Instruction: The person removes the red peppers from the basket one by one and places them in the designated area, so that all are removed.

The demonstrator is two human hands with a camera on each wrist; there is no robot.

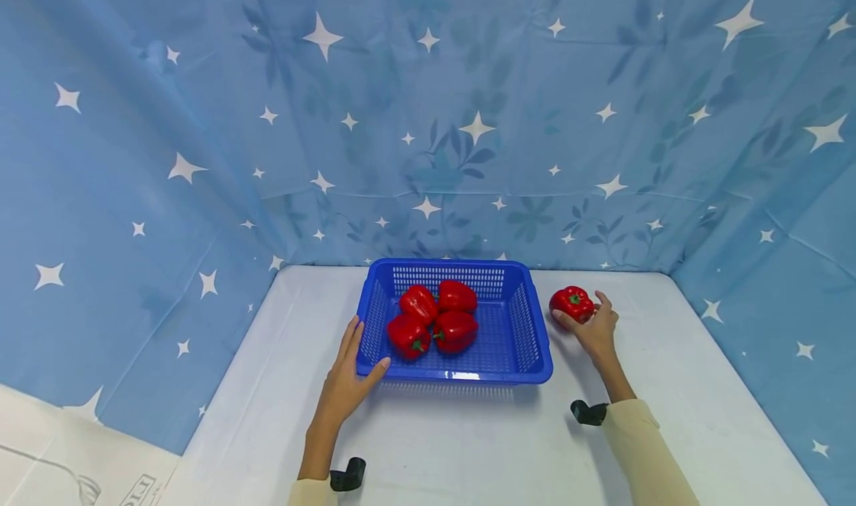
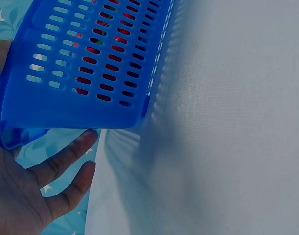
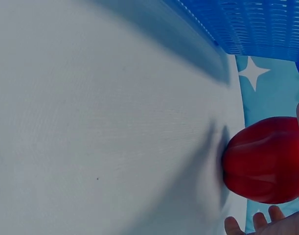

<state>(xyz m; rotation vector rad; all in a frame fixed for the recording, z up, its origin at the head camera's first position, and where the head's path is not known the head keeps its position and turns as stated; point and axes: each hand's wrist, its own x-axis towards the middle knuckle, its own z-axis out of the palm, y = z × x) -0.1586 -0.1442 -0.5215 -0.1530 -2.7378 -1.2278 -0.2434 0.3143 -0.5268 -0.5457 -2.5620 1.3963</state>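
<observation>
A red bell pepper (image 1: 571,305) is at the white tabletop, to the right of the blue basket (image 1: 461,377). My right hand (image 1: 597,331) holds this pepper between thumb and fingers. In the right wrist view the pepper (image 3: 266,161) has the thumb at its upper side, with several fingertips (image 3: 259,220) below it. Several red bell peppers (image 1: 456,332) lie inside the basket, toward its left. My left hand (image 1: 345,387) rests at the basket's near left corner, its fingers extended along the left side and its thumb at the front rim.
The white table (image 1: 441,446) runs back to a blue curtain (image 1: 428,157) with white stars, which also hangs at both sides. Black wrist cameras sit on both forearms. Printed light cloth (image 1: 73,454) shows at the lower left.
</observation>
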